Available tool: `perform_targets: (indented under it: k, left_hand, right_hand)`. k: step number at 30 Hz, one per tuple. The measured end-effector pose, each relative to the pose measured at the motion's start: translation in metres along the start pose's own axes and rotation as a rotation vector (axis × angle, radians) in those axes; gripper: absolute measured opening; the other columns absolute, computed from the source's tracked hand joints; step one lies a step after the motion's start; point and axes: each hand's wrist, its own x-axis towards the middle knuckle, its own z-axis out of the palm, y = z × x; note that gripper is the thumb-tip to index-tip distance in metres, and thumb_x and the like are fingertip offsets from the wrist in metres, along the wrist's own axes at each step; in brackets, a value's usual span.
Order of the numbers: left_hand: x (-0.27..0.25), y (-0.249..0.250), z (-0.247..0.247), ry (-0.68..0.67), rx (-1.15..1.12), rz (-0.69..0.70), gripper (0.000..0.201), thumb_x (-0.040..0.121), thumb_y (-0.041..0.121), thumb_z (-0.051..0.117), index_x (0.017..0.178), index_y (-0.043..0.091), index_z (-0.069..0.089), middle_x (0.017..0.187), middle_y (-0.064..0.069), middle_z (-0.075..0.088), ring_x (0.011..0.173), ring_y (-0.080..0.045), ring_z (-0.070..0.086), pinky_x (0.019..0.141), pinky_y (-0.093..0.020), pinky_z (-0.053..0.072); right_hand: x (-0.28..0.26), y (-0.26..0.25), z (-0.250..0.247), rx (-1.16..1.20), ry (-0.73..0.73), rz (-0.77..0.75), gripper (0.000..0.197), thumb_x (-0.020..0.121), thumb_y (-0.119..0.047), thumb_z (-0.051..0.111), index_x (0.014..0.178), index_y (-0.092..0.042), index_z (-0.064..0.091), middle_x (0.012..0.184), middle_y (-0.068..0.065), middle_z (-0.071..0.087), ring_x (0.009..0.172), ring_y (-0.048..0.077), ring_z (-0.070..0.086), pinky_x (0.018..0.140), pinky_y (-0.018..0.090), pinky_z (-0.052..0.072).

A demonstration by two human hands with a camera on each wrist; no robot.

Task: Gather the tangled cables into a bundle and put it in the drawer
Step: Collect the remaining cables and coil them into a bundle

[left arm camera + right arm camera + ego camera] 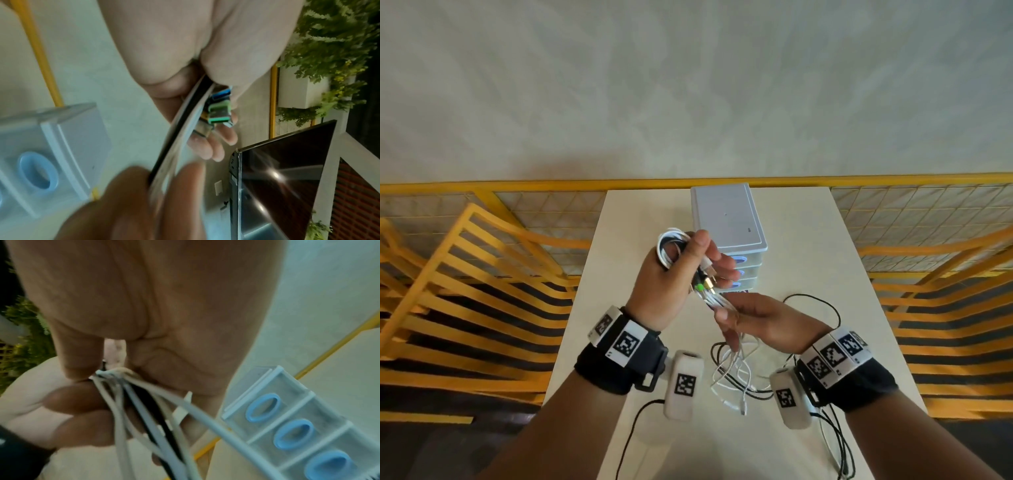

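Loose black and white cables [736, 370] trail on the desk [808, 246] at lower centre; the right hand [760, 320] pinches strands, the left hand [671, 274] grips coiled loops. Bundle half gathered; the drawer unit [729, 222] behind appears closed.

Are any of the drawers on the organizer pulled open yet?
No: in the right wrist view the drawers of the organizer all sit flush, blue handles aligned.
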Motion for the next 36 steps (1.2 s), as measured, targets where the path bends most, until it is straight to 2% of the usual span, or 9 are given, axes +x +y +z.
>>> perform_targets:
  k: [3, 5, 9, 11, 16, 21, 25, 28, 36]
  left_hand:
    - [0.000, 0.005, -0.008, -0.020, 0.123, 0.008, 0.037, 0.106, 0.032, 0.052, 0.089, 0.002, 0.067, 0.073, -0.018, 0.071, 0.069, -0.040, 0.074, 0.060, -0.035, 0.058]
    - [0.001, 0.009, -0.013, -0.065, 0.253, 0.004, 0.036, 0.107, 0.029, 0.049, 0.095, 0.002, 0.070, 0.072, -0.016, 0.072, 0.070, -0.042, 0.074, 0.058, -0.034, 0.056]
    - [0.003, 0.021, -0.027, -0.166, 0.501, 0.013, 0.034, 0.109, 0.025, 0.048, 0.101, 0.005, 0.074, 0.075, -0.013, 0.076, 0.071, -0.028, 0.077, 0.062, -0.034, 0.060]
    - [0.003, 0.025, -0.035, -0.217, 0.641, 0.011, 0.032, 0.108, 0.026, 0.050, 0.102, 0.007, 0.075, 0.082, -0.006, 0.079, 0.071, -0.017, 0.077, 0.063, -0.028, 0.059]
    - [0.004, 0.017, -0.043, -0.416, 1.324, 0.161, 0.058, 0.099, 0.064, 0.038, 0.095, 0.019, 0.074, 0.075, -0.001, 0.072, 0.064, -0.017, 0.066, 0.061, -0.035, 0.049]
    - [0.004, 0.007, -0.036, -0.556, 1.678, 0.194, 0.016, 0.094, 0.022, 0.052, 0.098, 0.020, 0.067, 0.087, -0.003, 0.069, 0.077, -0.024, 0.061, 0.069, -0.040, 0.047]
    - [-0.002, -0.003, -0.029, -0.630, 1.751, 0.128, 0.031, 0.094, 0.014, 0.049, 0.118, 0.025, 0.064, 0.102, 0.000, 0.069, 0.087, -0.025, 0.065, 0.073, -0.037, 0.049]
    - [-0.004, -0.010, -0.023, -0.700, 1.834, 0.066, 0.058, 0.100, 0.012, 0.039, 0.156, 0.027, 0.034, 0.114, -0.005, 0.066, 0.098, -0.031, 0.064, 0.075, -0.038, 0.049]
    - [-0.016, -0.024, -0.007, -0.791, 1.940, -0.086, 0.021, 0.105, 0.018, 0.039, 0.116, 0.011, 0.055, 0.105, -0.012, 0.066, 0.091, -0.035, 0.062, 0.067, -0.036, 0.031]
  right_hand:
    - [-0.004, 0.009, 0.006, 0.044, 0.010, 0.013, 0.040, 0.106, -0.037, 0.047, 0.081, -0.006, 0.055, 0.062, 0.000, 0.060, 0.062, 0.020, 0.057, 0.079, 0.047, 0.051]
    - [-0.006, 0.013, 0.007, -0.022, 0.004, 0.050, 0.048, 0.105, -0.043, 0.046, 0.079, -0.003, 0.053, 0.061, 0.002, 0.059, 0.061, 0.018, 0.056, 0.073, 0.031, 0.049]
    - [-0.012, 0.030, 0.005, -0.154, 0.010, 0.197, 0.058, 0.090, -0.072, 0.050, 0.069, -0.018, 0.049, 0.061, 0.000, 0.057, 0.060, 0.018, 0.052, 0.074, 0.034, 0.047]
    - [-0.015, 0.037, 0.003, -0.013, 0.044, 0.240, 0.049, 0.093, -0.064, 0.054, 0.068, -0.023, 0.048, 0.061, -0.006, 0.047, 0.055, 0.016, 0.044, 0.066, 0.034, 0.046]
    - [-0.018, 0.025, 0.001, 0.009, 0.106, 0.275, 0.041, 0.106, -0.046, 0.045, 0.080, -0.015, 0.054, 0.062, -0.009, 0.034, 0.055, 0.012, 0.029, 0.053, 0.021, 0.031]
    - [-0.016, 0.005, -0.003, -0.133, 0.142, 0.250, 0.042, 0.106, -0.048, 0.042, 0.083, -0.016, 0.057, 0.067, -0.002, 0.038, 0.062, 0.017, 0.034, 0.057, 0.023, 0.036]
    - [-0.013, -0.002, -0.007, -0.179, 0.152, 0.254, 0.041, 0.106, -0.050, 0.042, 0.080, -0.022, 0.058, 0.065, -0.003, 0.040, 0.060, 0.016, 0.036, 0.056, 0.024, 0.038]
    - [-0.011, -0.001, -0.005, -0.130, 0.140, 0.270, 0.041, 0.106, -0.047, 0.043, 0.079, -0.020, 0.058, 0.062, -0.006, 0.039, 0.057, 0.015, 0.035, 0.054, 0.022, 0.035]
    - [-0.010, 0.003, 0.000, -0.138, 0.057, 0.349, 0.040, 0.108, -0.038, 0.043, 0.079, -0.020, 0.064, 0.057, -0.009, 0.045, 0.052, 0.011, 0.038, 0.054, 0.022, 0.034]
